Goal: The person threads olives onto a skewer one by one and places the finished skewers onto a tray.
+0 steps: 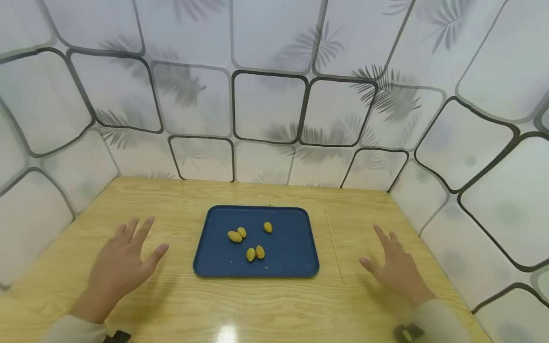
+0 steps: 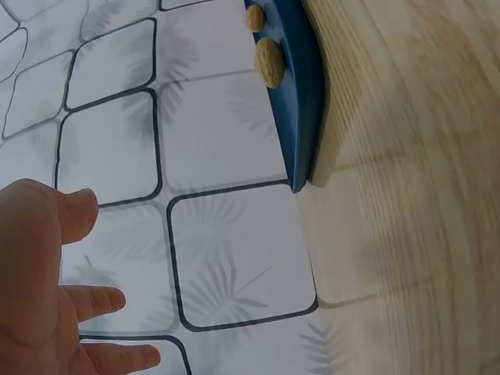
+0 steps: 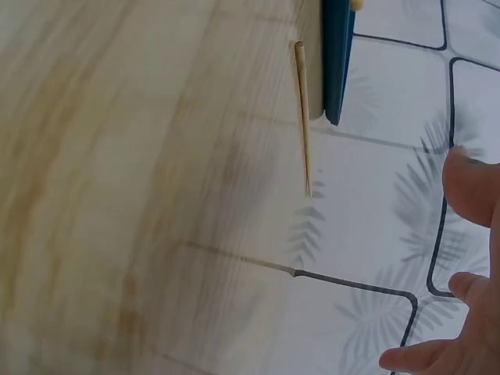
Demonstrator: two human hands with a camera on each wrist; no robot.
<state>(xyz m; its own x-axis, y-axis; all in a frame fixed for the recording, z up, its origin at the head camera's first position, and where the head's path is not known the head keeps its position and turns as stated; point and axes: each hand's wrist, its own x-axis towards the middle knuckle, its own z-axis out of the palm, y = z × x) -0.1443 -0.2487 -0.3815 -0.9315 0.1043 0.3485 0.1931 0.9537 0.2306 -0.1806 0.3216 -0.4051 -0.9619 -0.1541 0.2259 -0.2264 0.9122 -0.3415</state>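
One wood-grain tabletop [image 1: 274, 300] under everything. Blue rectangular tray [image 1: 291, 247] sits flat in the middle of it, nothing visible anchoring it. My read: a one-sided push could skate it, nuts and all. Rim looks low too, so a hard tilt or flick would likely let contents over.

Left hand [image 1: 122, 267] hovers off the tray's left side, right hand [image 1: 394, 269] off its right. Fingers spread on both, nothing held, neither touching the tray. From where I stand, a sideways sweep inward by the right hand risks catching the thin wooden stick [image 1: 335, 247]: it lies on the tabletop between that hand and the tray, apart from both. Probably light, so a brush of the fingers might roll it; leaning on it might snap it.

Five in-shell nuts [image 1: 260, 252] on the tray, kind unclear: left pair [image 1: 234, 237], near pair [image 1: 250, 254], lone nut [image 1: 268, 227] farther back. Rounded, so expect rolling if jostled. Both pairs look to be touching, so picking one could knock its neighbour.
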